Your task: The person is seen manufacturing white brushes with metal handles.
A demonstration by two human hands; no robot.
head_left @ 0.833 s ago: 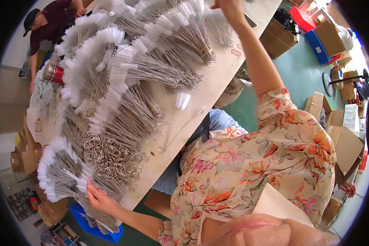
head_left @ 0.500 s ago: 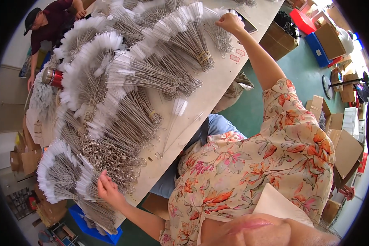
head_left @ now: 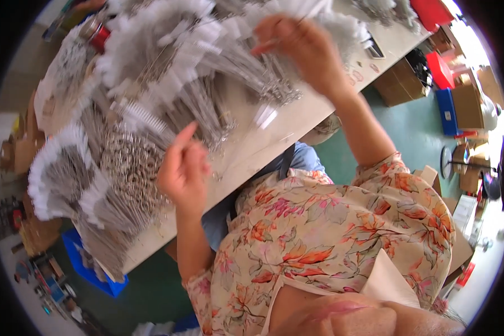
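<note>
On the pale table (head_left: 252, 148), long brushes (head_left: 252, 70) with white bristle heads and thin wire stems lie in overlapping bundles, spread from the near left to the far side. Just beyond the left hand (head_left: 185, 171), a striped brush head (head_left: 143, 119) points away to the left; whether its stem is in that hand or among the bundle beneath, I cannot tell. The left fingers are bent, the index reaching out furthest, and nothing shows clearly in them. Blurred over the far bundles, the right hand (head_left: 299, 53) has its fingers curled and spread; their grip, if any, cannot be made out.

Compared with a moment ago, the left hand has come right from beside the wire rings (head_left: 131, 159), and the right hand has swung back from the far end, so both are now above the bundles, closer together.

Near the table edge, a loose white brush head (head_left: 265, 116) lies apart. Farther right sits a dark flat object (head_left: 376, 49); far left stands a red cup (head_left: 99, 37). Below the near left corner is a blue bin (head_left: 116, 288). Stems and rings overlap thickly, crowding access to any single brush.
</note>
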